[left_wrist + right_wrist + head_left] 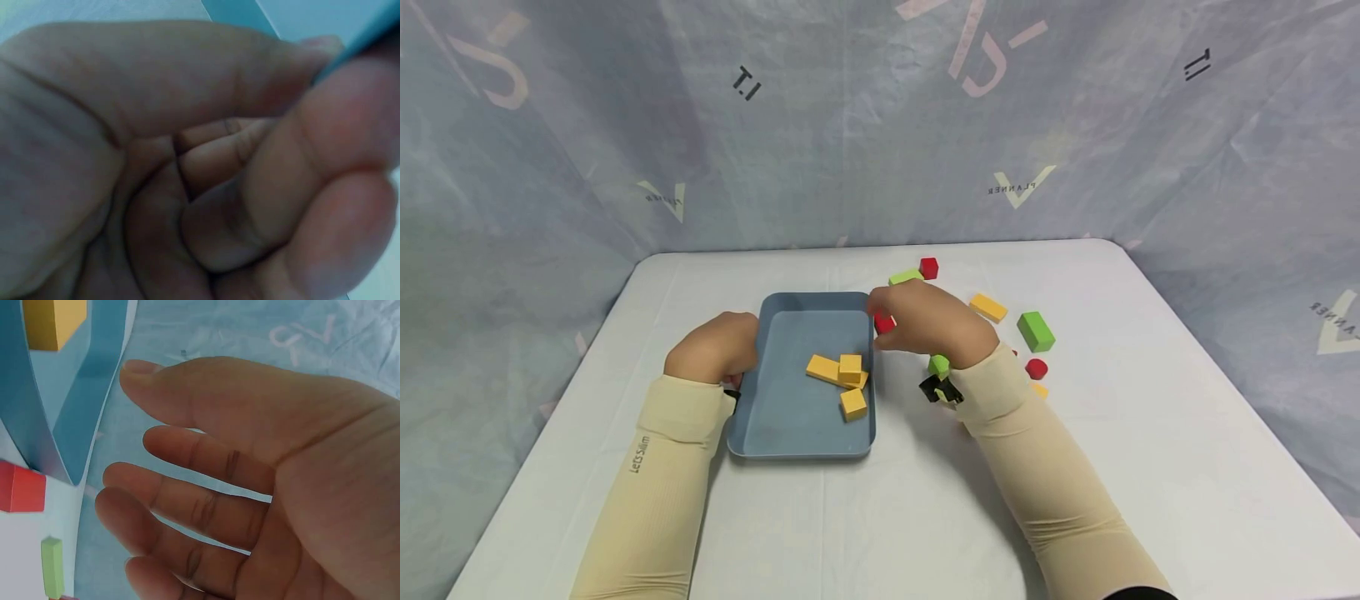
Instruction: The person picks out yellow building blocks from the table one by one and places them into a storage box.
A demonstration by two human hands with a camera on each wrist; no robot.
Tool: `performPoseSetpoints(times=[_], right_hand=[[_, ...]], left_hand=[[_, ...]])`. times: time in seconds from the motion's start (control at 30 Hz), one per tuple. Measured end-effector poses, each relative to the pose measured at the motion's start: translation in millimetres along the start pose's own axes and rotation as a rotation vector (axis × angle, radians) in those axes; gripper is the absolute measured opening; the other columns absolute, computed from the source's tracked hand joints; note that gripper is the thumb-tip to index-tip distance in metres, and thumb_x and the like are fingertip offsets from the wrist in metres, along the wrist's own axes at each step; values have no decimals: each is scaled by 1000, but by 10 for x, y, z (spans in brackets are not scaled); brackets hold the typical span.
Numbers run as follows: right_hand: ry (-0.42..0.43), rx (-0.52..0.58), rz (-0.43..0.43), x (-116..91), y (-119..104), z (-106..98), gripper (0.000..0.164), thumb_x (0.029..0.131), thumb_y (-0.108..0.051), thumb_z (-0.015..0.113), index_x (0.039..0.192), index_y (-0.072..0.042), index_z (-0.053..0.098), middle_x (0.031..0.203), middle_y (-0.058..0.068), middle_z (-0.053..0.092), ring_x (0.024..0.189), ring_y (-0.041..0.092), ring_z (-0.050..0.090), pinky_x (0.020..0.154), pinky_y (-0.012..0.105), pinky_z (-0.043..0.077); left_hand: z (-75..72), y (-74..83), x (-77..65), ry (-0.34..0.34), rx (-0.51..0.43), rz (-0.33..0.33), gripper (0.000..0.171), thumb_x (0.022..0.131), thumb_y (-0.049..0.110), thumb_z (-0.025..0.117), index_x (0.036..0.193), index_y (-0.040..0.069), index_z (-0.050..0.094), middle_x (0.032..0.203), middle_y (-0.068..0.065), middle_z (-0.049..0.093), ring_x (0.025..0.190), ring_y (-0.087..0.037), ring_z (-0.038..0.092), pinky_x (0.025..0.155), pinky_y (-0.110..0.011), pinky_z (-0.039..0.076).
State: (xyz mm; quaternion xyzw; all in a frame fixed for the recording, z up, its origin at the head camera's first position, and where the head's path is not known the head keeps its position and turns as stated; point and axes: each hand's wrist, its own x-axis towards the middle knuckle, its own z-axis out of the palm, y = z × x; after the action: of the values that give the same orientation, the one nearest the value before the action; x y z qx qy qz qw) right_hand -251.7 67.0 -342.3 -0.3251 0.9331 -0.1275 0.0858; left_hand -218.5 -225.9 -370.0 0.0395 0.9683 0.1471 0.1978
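Note:
A grey-blue tray (pixel 786 417) lies on the table with two yellow cubes (pixel 853 404) and a flat yellow block (pixel 822 369) inside. One cube overlaps the flat block. At the tray's left side, my left hand (pixel 711 348) pinches the rim between thumb and fingers, as the left wrist view shows. My right hand (pixel 928 323) hovers by the tray's right rim, fingers loosely bent and apart, holding nothing. Beneath it, a red block (pixel 883 322) sits close to the tray's right wall, partly hidden by the hand in the head view.
Right of the tray lie a red cube (pixel 928 267), a light green block (pixel 905 277), a yellow block (pixel 988 307), a green block (pixel 1036 331) and a red round piece (pixel 1037 369). Another green piece (pixel 938 365) shows under my right wrist. A patterned grey cloth (pixel 850 167) hangs behind the table.

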Motion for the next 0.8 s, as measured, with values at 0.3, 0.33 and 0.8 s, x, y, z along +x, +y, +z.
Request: performPoseSetpoints(times=[0.3,0.33,0.8], right_hand=[[25,26,62,17,116,-35,33,89,-28,82,119,-20,70,113,-3,72,103,16,63,89,38,57],[29,22,71,19,127,-35,33,89,-28,82,118,-20,70,112,-3,71,103,17,63,90,38,57],[52,-7,146,-153,409,-95,39,93,-33,76,127,-16,68,124,0,69,111,20,62,98,41,53]], left_hand=[[-2,-21,3,5,-10,-2,27,89,-14,47,80,-5,70,61,-11,66,50,-21,61,46,-28,48],[-3,-22,5,5,-9,-3,27,89,-14,47,80,-5,70,60,-11,66,50,-21,61,46,-28,48],[-16,-24,14,-14,-3,-17,30,89,-13,43,79,-4,70,57,-12,66,45,-19,57,42,-25,43]])
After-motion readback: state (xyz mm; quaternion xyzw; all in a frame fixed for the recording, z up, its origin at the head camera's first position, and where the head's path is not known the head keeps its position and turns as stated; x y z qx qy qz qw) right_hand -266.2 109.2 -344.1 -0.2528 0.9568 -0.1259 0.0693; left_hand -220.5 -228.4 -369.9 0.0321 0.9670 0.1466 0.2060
